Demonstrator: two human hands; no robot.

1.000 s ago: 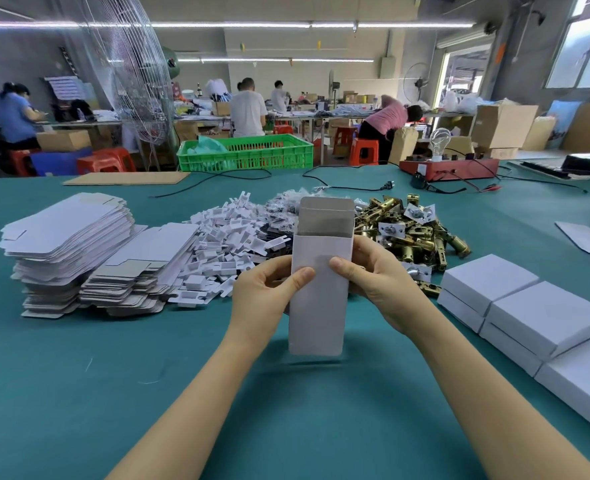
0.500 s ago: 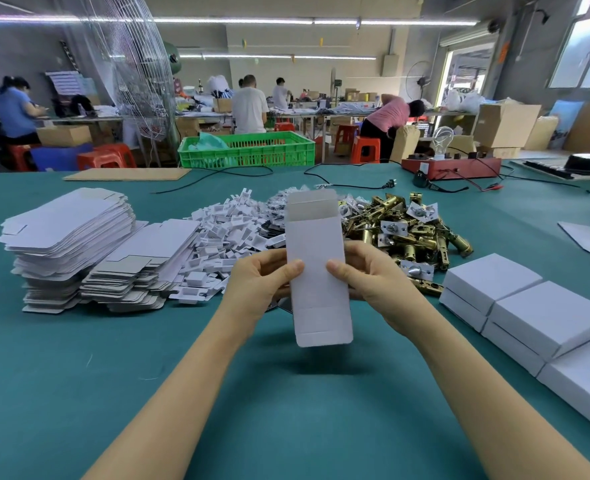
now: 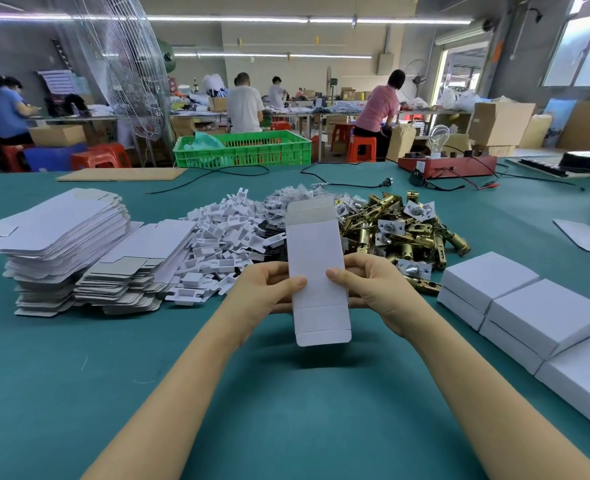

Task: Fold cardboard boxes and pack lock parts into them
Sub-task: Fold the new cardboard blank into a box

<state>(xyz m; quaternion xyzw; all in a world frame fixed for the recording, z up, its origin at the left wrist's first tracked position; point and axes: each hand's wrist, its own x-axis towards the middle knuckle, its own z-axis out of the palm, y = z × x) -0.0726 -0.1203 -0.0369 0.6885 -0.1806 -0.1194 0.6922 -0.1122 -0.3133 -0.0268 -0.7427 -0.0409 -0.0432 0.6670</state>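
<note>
Hiding behind the white box blank (image 3: 316, 271) are the fingers of both hands, so only the 2 thumbs show on its front. At the right edge, the row of finished white boxes (image 3: 525, 306) is cut off, and the small bagged pieces among the brass lock parts (image 3: 407, 233) are too small to make out. On the green surface (image 3: 79, 375), 2 stacks of flat blanks (image 3: 61, 244) sit at the left, with a heap of white cardboard inserts (image 3: 224, 237) between them and the lock parts. Farther back stand a green crate (image 3: 245, 148) and a red device (image 3: 447, 166). Raised upright above the surface, in front of the heaps, the blank has its top flap open. The left hand (image 3: 265, 292) grips its left edge, thumb pressed on the front; the right hand (image 3: 369, 289) grips the right edge likewise.
</note>
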